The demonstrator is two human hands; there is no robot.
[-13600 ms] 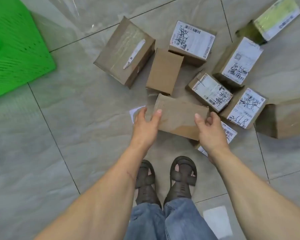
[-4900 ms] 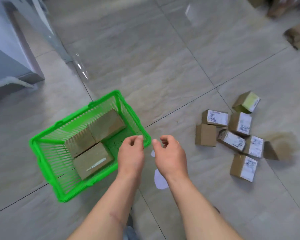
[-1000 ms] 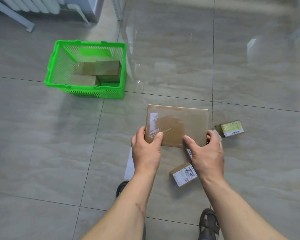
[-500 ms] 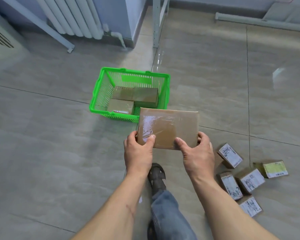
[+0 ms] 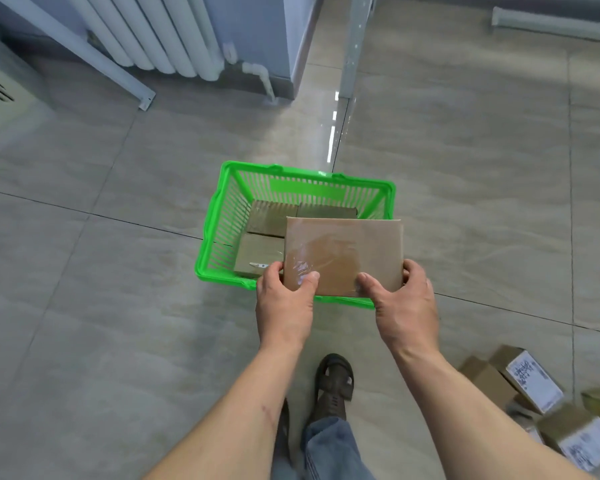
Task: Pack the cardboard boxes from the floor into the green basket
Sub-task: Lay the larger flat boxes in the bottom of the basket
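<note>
Head view: left hand (image 5: 284,306) and right hand (image 5: 404,303) grip a flat brown box (image 5: 343,254) over the green basket (image 5: 215,244), near its right wall. Lower it flat onto the boxes inside (image 5: 267,220), then let go.

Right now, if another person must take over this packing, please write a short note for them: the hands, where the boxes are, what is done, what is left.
Left hand and right hand: both grip the near edge of one flat taped box, held above the green basket, at its near right part.
Done: boxes in the basket, at least three visible.
Left: lower the held box in, then fetch the labelled boxes on the floor at the lower right, several visible, partly cut off by the picture's edge.
</note>
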